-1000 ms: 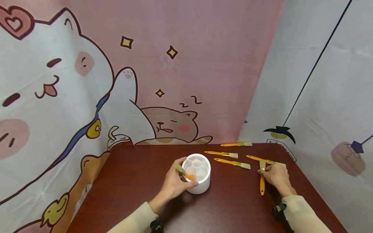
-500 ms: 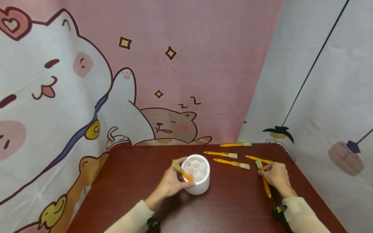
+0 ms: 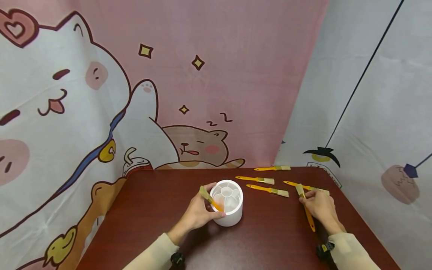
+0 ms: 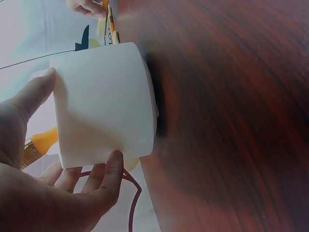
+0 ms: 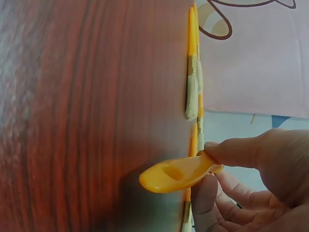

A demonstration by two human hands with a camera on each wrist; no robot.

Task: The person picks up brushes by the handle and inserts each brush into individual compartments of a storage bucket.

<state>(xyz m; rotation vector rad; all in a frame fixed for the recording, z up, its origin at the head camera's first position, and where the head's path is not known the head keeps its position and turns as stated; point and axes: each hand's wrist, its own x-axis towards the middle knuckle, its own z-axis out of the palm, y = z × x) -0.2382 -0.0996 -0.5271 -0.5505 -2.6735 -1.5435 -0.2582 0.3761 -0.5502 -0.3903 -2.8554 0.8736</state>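
Left hand is gripping the white round holder from its left side, thumb lying at the near rim, fingers curling round the far-left wall. Holder is standing upright on the dark red-brown table, compartments facing up. One brush is leaning in it, handle down inside, bristles sticking out over the left rim, between left thumb and fingers.

Right hand is pinching another brush, the held brush, between thumb and fingers, well right of the holder. Brush is sitting at the hand's left side, bristles pointing far and slightly left, orange-yellow handle running near and slightly right. Its bristle end is overlapping a lying brush in the head view; cannot tell if touching.

That lying brush is resting just beyond the right hand. Three more are lying between holder and right hand, toward the far side: nearest one, middle one, farthest one by the far edge.
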